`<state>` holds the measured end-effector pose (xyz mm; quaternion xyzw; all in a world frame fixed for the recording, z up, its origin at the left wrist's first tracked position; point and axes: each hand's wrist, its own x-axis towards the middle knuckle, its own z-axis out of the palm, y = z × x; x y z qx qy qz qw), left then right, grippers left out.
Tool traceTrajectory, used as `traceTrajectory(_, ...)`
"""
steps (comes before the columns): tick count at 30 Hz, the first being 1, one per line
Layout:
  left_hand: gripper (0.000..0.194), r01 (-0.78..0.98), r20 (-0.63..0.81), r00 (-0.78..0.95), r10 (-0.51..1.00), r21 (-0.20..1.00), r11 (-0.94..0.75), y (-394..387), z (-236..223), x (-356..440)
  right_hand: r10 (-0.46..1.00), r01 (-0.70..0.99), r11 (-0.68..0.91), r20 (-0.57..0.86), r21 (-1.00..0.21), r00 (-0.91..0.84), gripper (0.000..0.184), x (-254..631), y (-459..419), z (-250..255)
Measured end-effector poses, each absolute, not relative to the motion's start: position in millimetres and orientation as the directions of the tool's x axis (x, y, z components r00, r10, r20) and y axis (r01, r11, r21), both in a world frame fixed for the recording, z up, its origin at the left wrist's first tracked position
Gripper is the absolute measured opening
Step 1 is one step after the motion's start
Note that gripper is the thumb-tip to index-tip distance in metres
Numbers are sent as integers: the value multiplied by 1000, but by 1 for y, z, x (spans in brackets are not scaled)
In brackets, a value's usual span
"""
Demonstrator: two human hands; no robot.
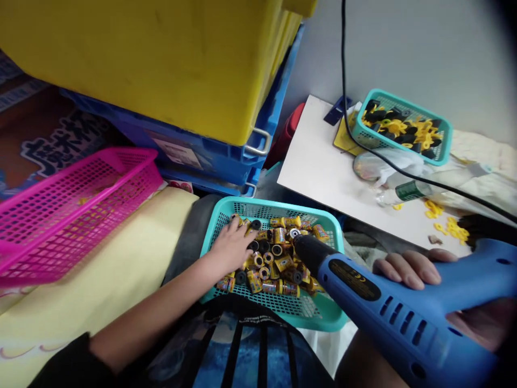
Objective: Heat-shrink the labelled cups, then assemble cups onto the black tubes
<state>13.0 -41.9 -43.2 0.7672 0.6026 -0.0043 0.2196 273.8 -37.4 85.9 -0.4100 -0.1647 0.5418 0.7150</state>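
The left hand (pixel 230 248) is down in a teal plastic mesh basket (pixel 274 203) on the person's lap, fingers spread open over a pile of small yellow-labelled cylinders (pixel 274 264), gripping nothing clearly. The right hand (pixel 407 269) wraps firmly around a blue electric screwdriver (pixel 388 302), its black nose right over the pile.

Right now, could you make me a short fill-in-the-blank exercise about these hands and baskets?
The left hand rests on small labelled cylinders in a teal basket, while the right hand holds a ____ power tool.
The pink basket sits to the ____ of the teal basket.
A second teal basket on a white board holds black and ____ parts.
Missing words: blue, left, yellow.
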Motion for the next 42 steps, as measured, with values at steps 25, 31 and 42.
traceTrajectory(25,24,428,75,-537,840,883,194,-82,-51,-51,994,-752,-26,-98,-658,51,56,207,-40,67)
traceTrajectory(31,24,409,54,-556,829,886,217,-81,-52,-54,995,-738,-97,-68,-668,-69,54,214,-39,62)
traceTrajectory(42,25,402,41,-538,842,890,214,-80,-51,-49,989,-724,-145,-116,-674,-90,54,225,-40,54)
